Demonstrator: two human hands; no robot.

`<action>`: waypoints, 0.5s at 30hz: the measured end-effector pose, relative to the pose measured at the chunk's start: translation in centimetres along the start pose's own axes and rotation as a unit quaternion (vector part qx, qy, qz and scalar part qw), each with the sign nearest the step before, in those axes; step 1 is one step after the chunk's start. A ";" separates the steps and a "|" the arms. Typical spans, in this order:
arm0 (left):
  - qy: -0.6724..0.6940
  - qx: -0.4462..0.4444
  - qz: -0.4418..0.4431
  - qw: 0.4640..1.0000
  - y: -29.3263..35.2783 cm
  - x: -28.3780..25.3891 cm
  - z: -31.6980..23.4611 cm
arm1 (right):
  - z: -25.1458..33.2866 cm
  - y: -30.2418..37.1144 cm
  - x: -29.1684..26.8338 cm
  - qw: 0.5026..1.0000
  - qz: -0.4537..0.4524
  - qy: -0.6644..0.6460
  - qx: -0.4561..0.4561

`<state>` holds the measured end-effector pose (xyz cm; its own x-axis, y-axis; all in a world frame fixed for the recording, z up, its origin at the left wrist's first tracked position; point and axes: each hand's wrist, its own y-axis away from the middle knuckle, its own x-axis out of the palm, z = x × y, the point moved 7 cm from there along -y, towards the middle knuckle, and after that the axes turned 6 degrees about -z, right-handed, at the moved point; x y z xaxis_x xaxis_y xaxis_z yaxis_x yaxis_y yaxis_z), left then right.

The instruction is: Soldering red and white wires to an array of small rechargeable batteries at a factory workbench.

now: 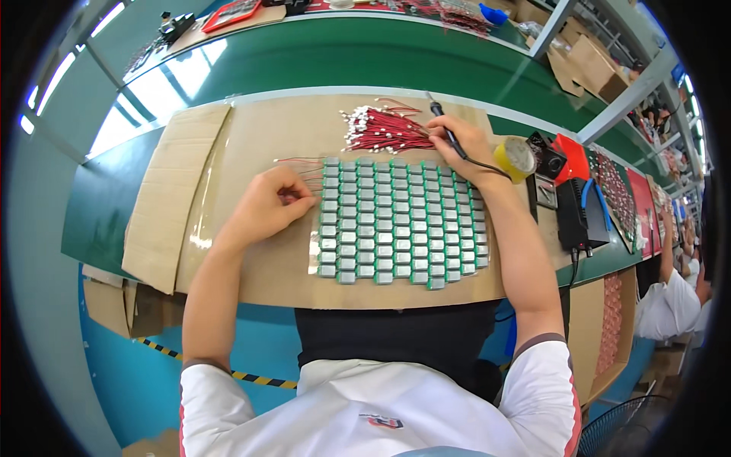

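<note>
My right hand is closed around a soldering iron, its metal tip pointing away from me. The thumb and fingertips of that hand touch the right end of a pile of red wires with white connectors. Below the pile, small silver battery cells with green edges stand in a tight block of staggered columns. My left hand is pinched at the block's left edge, with a bit of red wire showing between its fingers. Thin red wires stick out from the upper left cells.
A brown cardboard sheet covers the green bench, with a folded cardboard piece at left. Right of my hand stand a yellow round container, a red bin and a black box-shaped device. Another person sits far right.
</note>
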<state>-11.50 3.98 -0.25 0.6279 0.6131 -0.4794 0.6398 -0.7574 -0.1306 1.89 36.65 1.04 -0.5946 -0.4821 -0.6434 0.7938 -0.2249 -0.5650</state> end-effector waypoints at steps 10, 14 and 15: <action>-0.055 0.060 -0.039 0.996 0.3 -1.1 -2.3 | 1.7 0.3 -2.3 0.997 -0.081 -0.001 0.005; -0.115 0.143 -0.074 0.980 0.6 -1.7 -2.7 | 4.0 0.5 -2.9 0.995 -0.094 0.010 -0.033; -0.128 0.155 -0.083 0.976 0.7 -1.8 -2.8 | 4.5 0.6 -3.0 0.994 -0.099 0.016 -0.047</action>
<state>-10.93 2.95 2.94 0.3709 0.6868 -0.6251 0.5338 -0.7085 -0.4617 4.71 34.13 5.00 -0.7423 -0.4090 -0.5307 0.6471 -0.2323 -0.7261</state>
